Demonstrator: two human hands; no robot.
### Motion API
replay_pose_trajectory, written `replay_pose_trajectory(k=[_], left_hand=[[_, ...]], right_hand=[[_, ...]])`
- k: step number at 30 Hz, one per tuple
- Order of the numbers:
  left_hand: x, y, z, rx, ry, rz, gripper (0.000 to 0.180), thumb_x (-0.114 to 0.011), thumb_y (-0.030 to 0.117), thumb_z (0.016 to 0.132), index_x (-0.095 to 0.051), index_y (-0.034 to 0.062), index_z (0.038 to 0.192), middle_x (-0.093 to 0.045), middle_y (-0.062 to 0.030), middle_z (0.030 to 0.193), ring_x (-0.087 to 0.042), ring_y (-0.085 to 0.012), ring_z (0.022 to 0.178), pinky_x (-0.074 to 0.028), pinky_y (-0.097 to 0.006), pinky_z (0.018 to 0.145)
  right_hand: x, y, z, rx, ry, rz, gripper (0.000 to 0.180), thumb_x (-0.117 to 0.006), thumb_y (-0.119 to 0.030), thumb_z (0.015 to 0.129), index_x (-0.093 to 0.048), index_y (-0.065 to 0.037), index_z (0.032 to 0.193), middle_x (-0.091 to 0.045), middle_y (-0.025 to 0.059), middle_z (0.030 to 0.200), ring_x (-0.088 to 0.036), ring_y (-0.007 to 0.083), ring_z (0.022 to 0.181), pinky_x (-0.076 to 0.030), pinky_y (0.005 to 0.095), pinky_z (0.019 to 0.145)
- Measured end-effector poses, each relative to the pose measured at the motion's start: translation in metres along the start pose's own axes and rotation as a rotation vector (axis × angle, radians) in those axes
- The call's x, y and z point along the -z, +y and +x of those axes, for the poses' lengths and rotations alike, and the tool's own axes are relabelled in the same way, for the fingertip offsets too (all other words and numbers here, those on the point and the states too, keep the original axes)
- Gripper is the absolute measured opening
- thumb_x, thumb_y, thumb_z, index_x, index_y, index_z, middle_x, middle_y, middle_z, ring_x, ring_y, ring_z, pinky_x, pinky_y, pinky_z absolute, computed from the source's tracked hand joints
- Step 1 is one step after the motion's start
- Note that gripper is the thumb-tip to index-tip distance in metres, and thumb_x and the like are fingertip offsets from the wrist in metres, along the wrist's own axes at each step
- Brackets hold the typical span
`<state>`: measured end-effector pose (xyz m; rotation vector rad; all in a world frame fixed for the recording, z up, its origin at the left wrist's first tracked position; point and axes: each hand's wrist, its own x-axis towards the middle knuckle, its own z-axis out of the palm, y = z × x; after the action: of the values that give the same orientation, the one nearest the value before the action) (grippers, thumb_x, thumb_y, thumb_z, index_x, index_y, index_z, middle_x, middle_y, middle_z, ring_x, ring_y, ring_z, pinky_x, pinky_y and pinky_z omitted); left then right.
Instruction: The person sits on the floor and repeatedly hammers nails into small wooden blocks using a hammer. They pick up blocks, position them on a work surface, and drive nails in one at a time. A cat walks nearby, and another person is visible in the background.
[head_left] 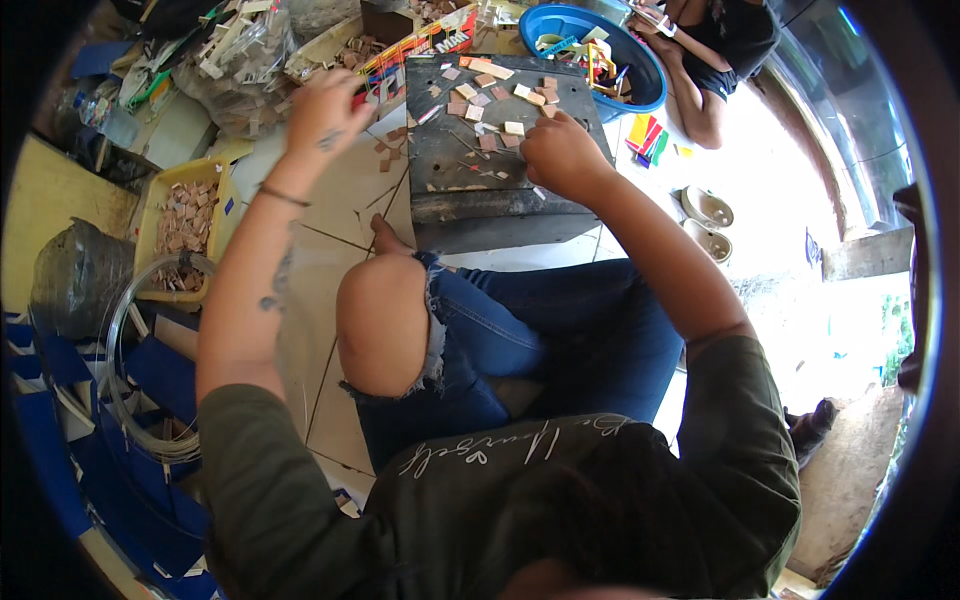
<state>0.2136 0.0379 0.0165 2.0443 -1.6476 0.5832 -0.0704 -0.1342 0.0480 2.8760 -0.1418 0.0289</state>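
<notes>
My left hand (325,112) is raised off the left side of a low black block table (440,180), its fingers curled together; whatever they hold, if anything, is hidden. Over the right part of that table my right hand (565,155) is closed, fingertips hidden beneath it. Beside its knuckles lies a small wooden piece (513,128). Several small flat wooden pieces, pale and brown, are scattered over the tabletop, among them a brown square (487,142) and a longer pale strip (486,67). Thin sticks lie between them.
A yellow crate (150,235) of wooden pieces stands at left, near a coil of clear tubing (118,350). Behind it is a clear bag (235,85) of pieces. A blue tub (655,88) stands at back right, beside another person (715,60). Sandals (708,208) lie on the floor.
</notes>
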Motion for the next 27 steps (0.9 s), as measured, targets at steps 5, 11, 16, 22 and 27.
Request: replay_pose_trajectory(k=[5, 11, 16, 22, 27], left_hand=[[-0.06, 0.082, 0.06, -0.017, -0.093, -0.01, 0.034, -0.067, 0.036, 0.08, -0.068, 0.0073, 0.097, -0.063, -0.0085, 0.102, -0.054, -0.0271, 0.105, -0.043, -0.045, 0.087], [-0.1, 0.11, 0.086, 0.099, -0.119, 0.023, 0.028, -0.066, 0.03, 0.08, -0.07, 0.0091, 0.098, -0.062, -0.0063, 0.097, -0.055, -0.0269, 0.101, -0.045, -0.043, 0.085], [-0.097, 0.116, 0.09, 0.079, -0.031, -0.152, 0.018, -0.069, 0.017, 0.077, -0.068, 0.0079, 0.092, -0.066, -0.0059, 0.084, -0.062, -0.027, 0.082, -0.05, -0.039, 0.074], [-0.043, 0.165, 0.036, 0.293, -0.115, -0.962, 0.015, -0.067, 0.009, 0.081, -0.063, 0.0016, 0.094, -0.067, -0.0081, 0.08, -0.065, -0.0154, 0.073, -0.051, -0.028, 0.068], [-0.021, 0.209, -0.018, 0.276, -0.027, -0.982, 0.011, -0.067, 0.001, 0.075, -0.06, 0.0019, 0.084, -0.065, -0.0117, 0.079, -0.064, -0.0268, 0.075, -0.05, -0.034, 0.069]], right_hand=[[-0.007, 0.011, -0.03, -0.371, 0.14, 0.698, 0.012, -0.066, -0.015, 0.071, -0.067, -0.004, 0.074, -0.067, 0.0116, 0.08, -0.065, 0.0265, 0.075, -0.051, 0.0362, 0.073], [-0.026, 0.017, -0.054, -0.616, 0.342, 1.459, 0.01, -0.064, -0.011, 0.083, -0.063, -0.001, 0.082, -0.066, 0.0084, 0.085, -0.064, 0.0146, 0.073, -0.051, 0.0262, 0.066], [-0.031, 0.012, -0.064, -0.671, 0.397, 1.92, 0.006, -0.061, -0.007, 0.084, -0.06, -0.002, 0.085, -0.066, 0.0113, 0.089, -0.064, 0.0145, 0.073, -0.053, 0.0264, 0.066], [-0.021, -0.002, -0.076, -0.696, 0.525, 1.981, 0.011, -0.062, -0.007, 0.085, -0.064, 0.0, 0.093, -0.067, 0.0081, 0.086, -0.063, 0.0123, 0.076, -0.049, 0.0237, 0.066], [-0.02, -0.016, -0.082, -0.728, 0.473, 1.726, 0.015, -0.065, -0.008, 0.086, -0.064, -0.002, 0.1, -0.067, 0.003, 0.098, -0.061, 0.0086, 0.086, -0.045, 0.0221, 0.072]])
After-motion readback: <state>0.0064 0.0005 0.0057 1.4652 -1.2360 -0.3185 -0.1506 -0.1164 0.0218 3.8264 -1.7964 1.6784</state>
